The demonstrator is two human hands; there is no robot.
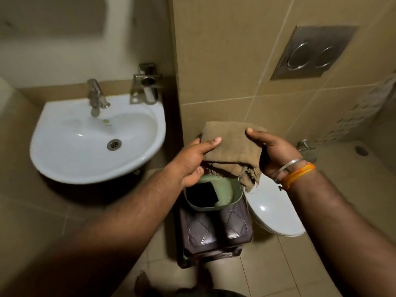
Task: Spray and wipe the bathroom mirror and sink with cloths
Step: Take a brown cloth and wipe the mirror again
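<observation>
1. Your left hand [194, 161] holds the left edge of the brown cloth [232, 150], thumb laid across its top and the other fingers curled beneath, so that grip is clamped on the cloth.
2. Your right hand [273, 154] holds the cloth's right edge the same way, thumb on top and fingers wrapped under, also clamped on it.
3. The cloth is folded and held up in the air between both hands, in front of the tiled wall, with a frayed corner hanging down from its lower right.
4. Directly below the cloth sits a green tub [214, 194] with something dark and flat inside it; you probably cannot make out what that is from this view.
5. The tub rests on a dark brown stool [214, 234] standing on the tiled floor.
6. The white sink [96, 140] is mounted to your left, well apart from the cloth, with its chrome tap [96, 96] at the back rim and a metal holder [147, 84] on the wall beside it.
7. A white toilet [274, 213] is just right of the stool, and a steel flush plate [312, 52] is set in the wall above it.
8. Your right wrist carries a silver bangle [289, 165] and an orange thread band [300, 173].
</observation>
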